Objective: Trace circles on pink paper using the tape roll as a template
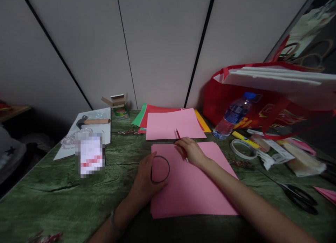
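A stack of pink paper (194,197) lies on the green wood-patterned table. My left hand (145,178) curls its thumb and fingers around a thin dark-rimmed ring (169,168) that rests on the stack's left part; pink shows through its middle. In my right hand (191,152) is a red pencil (178,133), tilted, its lower end close to the top sheet. Whether the tip touches the paper I cannot tell. Just beyond the stack lies another pink sheet (168,125), over red, green and orange sheets.
To the left are a phone (91,153), a hammer (96,121) on a white board (61,154), and a small open box (120,111). On the right stand a water bottle (232,117) and red bag (214,103), with a tape roll (243,155), yellow marker (245,139) and scissors (299,197) nearer.
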Demonstrator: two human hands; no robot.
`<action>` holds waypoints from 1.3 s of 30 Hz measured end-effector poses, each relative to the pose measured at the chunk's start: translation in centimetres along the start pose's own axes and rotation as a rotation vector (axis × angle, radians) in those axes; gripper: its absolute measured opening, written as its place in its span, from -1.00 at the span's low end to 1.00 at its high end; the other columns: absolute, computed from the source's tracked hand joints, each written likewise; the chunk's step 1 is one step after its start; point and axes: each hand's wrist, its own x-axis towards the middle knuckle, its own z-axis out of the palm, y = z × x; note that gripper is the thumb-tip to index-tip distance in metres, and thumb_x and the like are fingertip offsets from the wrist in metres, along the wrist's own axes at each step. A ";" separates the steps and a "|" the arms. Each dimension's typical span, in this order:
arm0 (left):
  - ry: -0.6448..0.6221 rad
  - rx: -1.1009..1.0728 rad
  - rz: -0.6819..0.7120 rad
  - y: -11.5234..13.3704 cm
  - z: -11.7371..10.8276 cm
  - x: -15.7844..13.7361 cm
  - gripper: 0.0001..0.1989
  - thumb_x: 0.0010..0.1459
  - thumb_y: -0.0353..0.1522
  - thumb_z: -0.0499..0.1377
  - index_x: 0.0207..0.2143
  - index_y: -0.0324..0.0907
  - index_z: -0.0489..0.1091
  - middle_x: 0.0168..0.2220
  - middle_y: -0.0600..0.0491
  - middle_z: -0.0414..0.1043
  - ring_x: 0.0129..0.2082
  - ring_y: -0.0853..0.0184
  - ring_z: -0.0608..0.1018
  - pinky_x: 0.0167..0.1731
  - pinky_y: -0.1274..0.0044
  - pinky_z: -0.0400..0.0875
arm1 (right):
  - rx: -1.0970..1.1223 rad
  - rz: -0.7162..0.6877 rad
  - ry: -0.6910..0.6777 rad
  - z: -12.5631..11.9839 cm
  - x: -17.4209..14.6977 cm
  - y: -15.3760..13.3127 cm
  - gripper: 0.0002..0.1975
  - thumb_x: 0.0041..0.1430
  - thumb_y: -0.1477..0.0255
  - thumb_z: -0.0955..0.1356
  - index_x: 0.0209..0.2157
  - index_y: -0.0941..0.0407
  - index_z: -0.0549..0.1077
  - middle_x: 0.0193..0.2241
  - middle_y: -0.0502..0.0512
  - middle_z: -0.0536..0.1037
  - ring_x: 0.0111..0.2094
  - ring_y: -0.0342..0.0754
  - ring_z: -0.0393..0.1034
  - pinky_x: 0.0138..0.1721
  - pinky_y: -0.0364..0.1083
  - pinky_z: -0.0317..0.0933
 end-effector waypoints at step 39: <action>0.090 -0.288 -0.283 -0.9 1.6 -0.5 0.27 -0.39 -0.37 0.48 0.30 -0.08 -0.21 0.00 -0.09 0.31 0.04 0.04 0.40 0.09 0.14 0.24 | 0.354 0.023 0.077 1.0 -3.9 -3.8 -0.90 0.19 0.51 0.27 -0.30 0.06 0.40 -0.33 0.11 0.55 -0.33 -0.02 0.45 -0.32 -0.05 0.33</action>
